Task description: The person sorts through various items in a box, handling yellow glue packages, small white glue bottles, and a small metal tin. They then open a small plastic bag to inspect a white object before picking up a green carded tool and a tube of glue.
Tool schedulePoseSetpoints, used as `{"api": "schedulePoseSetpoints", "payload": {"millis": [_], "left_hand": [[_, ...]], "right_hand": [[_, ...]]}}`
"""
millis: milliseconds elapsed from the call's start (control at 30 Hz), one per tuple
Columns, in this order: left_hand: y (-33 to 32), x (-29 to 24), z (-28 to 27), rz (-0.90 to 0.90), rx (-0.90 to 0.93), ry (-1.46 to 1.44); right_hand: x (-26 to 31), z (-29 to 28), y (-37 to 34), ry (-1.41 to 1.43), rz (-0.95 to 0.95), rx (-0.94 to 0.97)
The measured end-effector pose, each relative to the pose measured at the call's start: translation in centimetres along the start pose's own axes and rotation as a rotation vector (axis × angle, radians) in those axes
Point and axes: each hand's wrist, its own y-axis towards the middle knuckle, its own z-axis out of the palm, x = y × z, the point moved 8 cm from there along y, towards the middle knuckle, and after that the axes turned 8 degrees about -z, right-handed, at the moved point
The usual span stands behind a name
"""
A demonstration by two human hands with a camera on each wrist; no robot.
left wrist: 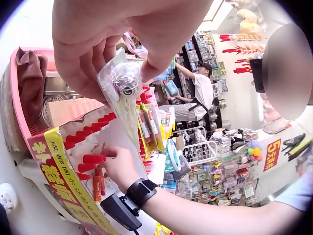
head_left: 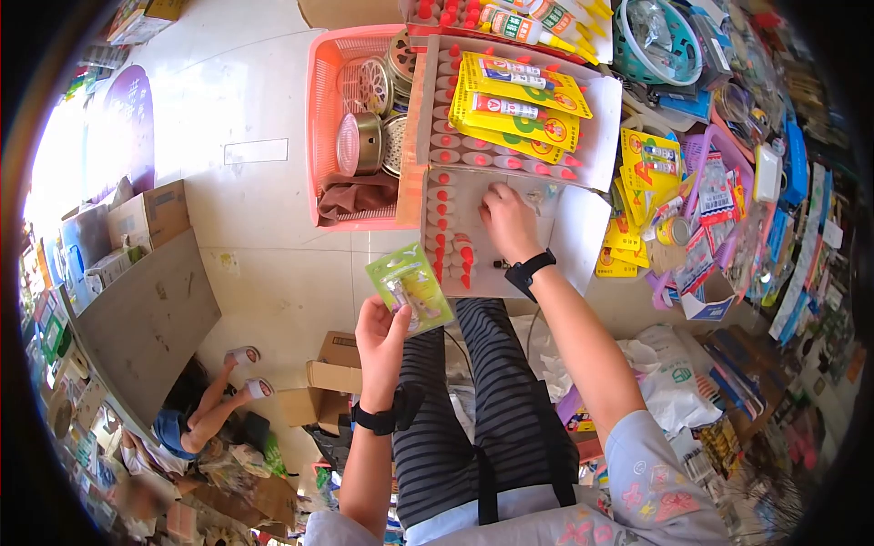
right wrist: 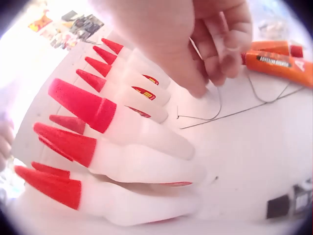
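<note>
My left hand (head_left: pixel 380 344) pinches a green-backed blister pack (head_left: pixel 410 284) between thumb and fingers, in front of the display box. Its clear bubble (left wrist: pixel 126 83) shows a shiny, rounded piece in the left wrist view. Inside the white box (head_left: pixel 574 227), my right hand (head_left: pixel 510 221) reaches low with fingers bent. In the right wrist view its fingertips are right at one end of a thin curved wire (right wrist: pixel 215 111); I cannot tell whether they pinch it. White bottles with red caps (right wrist: pixel 73 107) line the box beside this hand. An orange tube (right wrist: pixel 279 66) lies past the fingers.
Yellow carded glue packs (head_left: pixel 523 100) lie across the bottles in the box's far section. A pink basket (head_left: pixel 319 118) with tins stands left of it, a turquoise basket (head_left: pixel 685 68) beyond at right. More yellow packs (head_left: pixel 648 164) and goods crowd the right side. Other people are nearby.
</note>
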Motion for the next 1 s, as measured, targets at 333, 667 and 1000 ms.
{"api": "schedulePoseSetpoints", "payload": {"millis": [333,667,1000], "left_hand": [[0.1,0.1,0.0,-0.019,0.038,-0.048],[-0.4,-1.3,1.3,0.043,0.051,0.028],[2.8,-5.9,9.9,0.356,-0.035,0.657]], "right_hand": [[0.7,1.9,1.9,-0.111,-0.168,0.046],[0.2,1.7,1.8,0.064,-0.024,0.096],[-3.8,-10.5,-8.3,0.468,0.388,-0.042]]}}
